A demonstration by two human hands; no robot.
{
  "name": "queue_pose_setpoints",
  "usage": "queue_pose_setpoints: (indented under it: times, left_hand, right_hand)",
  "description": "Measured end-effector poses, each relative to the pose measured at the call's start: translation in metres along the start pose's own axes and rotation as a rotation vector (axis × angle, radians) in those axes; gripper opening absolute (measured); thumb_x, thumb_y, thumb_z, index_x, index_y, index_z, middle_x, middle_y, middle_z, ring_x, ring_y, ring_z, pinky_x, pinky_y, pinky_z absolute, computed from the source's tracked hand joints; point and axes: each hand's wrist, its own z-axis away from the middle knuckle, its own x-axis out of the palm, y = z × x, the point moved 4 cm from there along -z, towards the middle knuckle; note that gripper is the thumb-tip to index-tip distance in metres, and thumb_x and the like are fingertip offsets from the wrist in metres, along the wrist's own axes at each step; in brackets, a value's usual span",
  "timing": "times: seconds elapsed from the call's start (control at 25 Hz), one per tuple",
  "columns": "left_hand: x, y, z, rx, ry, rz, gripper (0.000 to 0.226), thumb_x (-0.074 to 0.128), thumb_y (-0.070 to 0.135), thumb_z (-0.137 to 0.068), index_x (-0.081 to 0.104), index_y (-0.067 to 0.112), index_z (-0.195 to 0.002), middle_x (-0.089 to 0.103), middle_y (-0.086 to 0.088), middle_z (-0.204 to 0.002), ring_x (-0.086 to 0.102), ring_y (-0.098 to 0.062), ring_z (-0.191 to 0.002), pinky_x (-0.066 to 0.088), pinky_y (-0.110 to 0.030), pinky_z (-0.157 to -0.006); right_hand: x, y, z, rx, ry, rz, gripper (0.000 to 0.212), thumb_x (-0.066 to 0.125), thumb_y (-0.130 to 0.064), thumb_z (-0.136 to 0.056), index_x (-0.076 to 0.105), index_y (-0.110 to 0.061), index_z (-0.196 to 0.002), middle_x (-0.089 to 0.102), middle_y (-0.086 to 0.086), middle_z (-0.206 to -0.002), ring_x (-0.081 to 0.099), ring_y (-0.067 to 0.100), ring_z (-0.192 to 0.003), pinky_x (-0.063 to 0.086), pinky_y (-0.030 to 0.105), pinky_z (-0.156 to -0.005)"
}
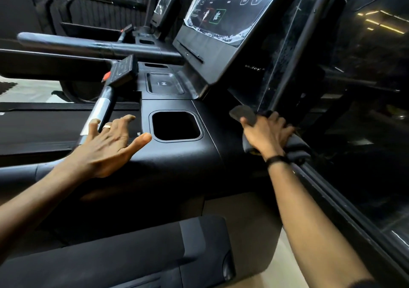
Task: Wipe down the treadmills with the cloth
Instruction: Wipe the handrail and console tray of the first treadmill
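right hand (269, 132): gripping dark grey cloth (244, 115), bunched
left hand (110, 146): fingers spreading over black treadmill console (177, 161), holding nothing

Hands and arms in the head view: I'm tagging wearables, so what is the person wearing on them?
The left hand has a gold-coloured ring on one finger. The right hand has a thin black band round the wrist. Both forearms are bare, with no sleeves or gloves in view.

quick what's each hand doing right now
Left hand: open, fingers spread over the treadmill console, holding nothing.
Right hand: grip closed on the dark cloth, at the console's right edge.
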Motion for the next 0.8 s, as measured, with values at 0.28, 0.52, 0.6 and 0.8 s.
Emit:
queue_pose_setpoints:
  times: [0.28, 0.52, 0.6, 0.8]
  left_hand:
    - [-0.006, 0.001, 0.005, -0.001, 0.082, 0.074, 0.115, -0.012, 0.089, -0.074, 0.024, 0.012, -0.151, 0.051, -0.010, -0.139, 0.042, -0.022, -0.137, -0.006, -0.042, -0.118]
    - [-0.009, 0.006, 0.006, 0.006, 0.128, 0.046, 0.113, -0.013, 0.086, -0.077, 0.035, 0.009, -0.145, 0.046, -0.007, -0.145, 0.039, -0.017, -0.139, -0.005, -0.045, -0.118]
    - [-0.010, 0.008, 0.006, -0.003, 0.133, 0.055, 0.112, -0.011, 0.086, -0.077, 0.030, 0.009, -0.148, 0.048, -0.009, -0.141, 0.040, -0.018, -0.139, -0.006, -0.044, -0.117]
    - [-0.021, 0.009, 0.010, 0.035, 0.299, 0.160, 0.101, -0.003, 0.079, -0.086, 0.033, 0.008, -0.147, 0.055, -0.004, -0.128, 0.038, -0.016, -0.138, -0.005, -0.042, -0.117]
  right_hand:
    - [-0.003, -0.064, 0.080, -0.495, 0.024, -0.156, 0.054, 0.043, -0.064, -0.092, 0.055, -0.039, -0.139, 0.028, 0.008, -0.163, 0.038, 0.030, -0.136, 0.029, 0.053, -0.109]
    - [0.000, 0.015, 0.048, -0.182, 0.113, -0.056, 0.055, 0.045, -0.064, -0.093, 0.068, -0.025, -0.124, 0.045, 0.014, -0.147, 0.044, 0.039, -0.125, 0.032, 0.055, -0.101]
    - [0.000, -0.003, 0.030, -0.077, 0.096, 0.014, 0.056, 0.043, -0.063, -0.093, 0.069, -0.022, -0.122, 0.048, 0.020, -0.139, 0.042, 0.042, -0.124, 0.031, 0.056, -0.104]
    - [0.000, -0.089, 0.097, -0.250, 0.187, -0.054, 0.051, 0.048, -0.058, -0.092, 0.068, -0.019, -0.118, 0.051, 0.026, -0.139, 0.048, 0.042, -0.118, 0.030, 0.056, -0.102]
